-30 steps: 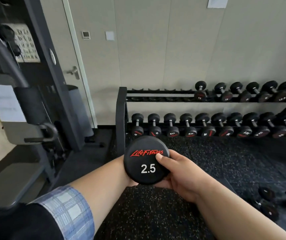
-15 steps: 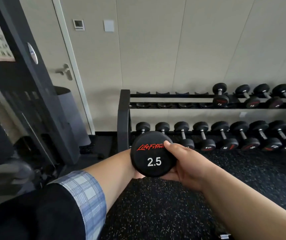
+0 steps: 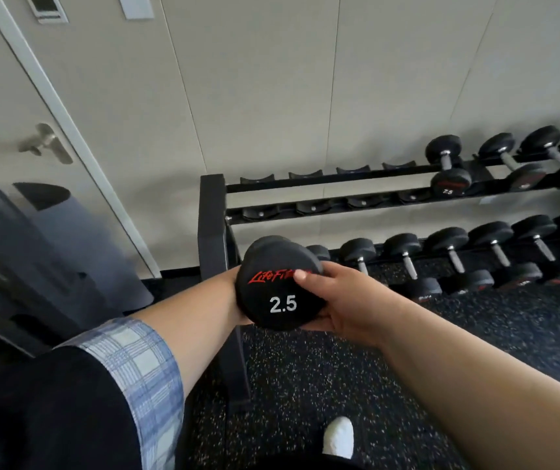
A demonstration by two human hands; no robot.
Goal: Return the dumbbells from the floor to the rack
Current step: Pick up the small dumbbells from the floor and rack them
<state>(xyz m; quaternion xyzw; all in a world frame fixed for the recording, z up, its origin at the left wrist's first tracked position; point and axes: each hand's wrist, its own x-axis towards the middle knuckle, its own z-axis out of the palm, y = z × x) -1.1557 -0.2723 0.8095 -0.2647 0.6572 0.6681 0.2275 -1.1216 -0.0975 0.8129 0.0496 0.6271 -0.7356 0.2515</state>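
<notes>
A black 2.5 dumbbell (image 3: 276,293) with red lettering faces me end-on, held in front of the rack's left end. My right hand (image 3: 343,300) grips its near head from the right, thumb over the lettering. My left hand (image 3: 234,283) is mostly hidden behind the dumbbell, and its hold on the far side cannot be seen. The black two-tier rack (image 3: 211,212) stands against the wall. Several cradles at the left of the upper tier (image 3: 305,189) are empty, and another 2.5 dumbbell (image 3: 448,167) sits to their right.
The lower tier holds a row of dumbbells (image 3: 454,259). More dumbbells fill the upper tier's right end (image 3: 522,161). A door with a lever handle (image 3: 43,142) and a dark machine frame (image 3: 7,252) are on the left. My white shoe (image 3: 339,435) is on the speckled rubber floor (image 3: 305,378).
I have come closer to the rack's left end, and the dumbbell stays held in both hands at the same height. The rack now looms larger, with its upper tier just beyond the dumbbell.
</notes>
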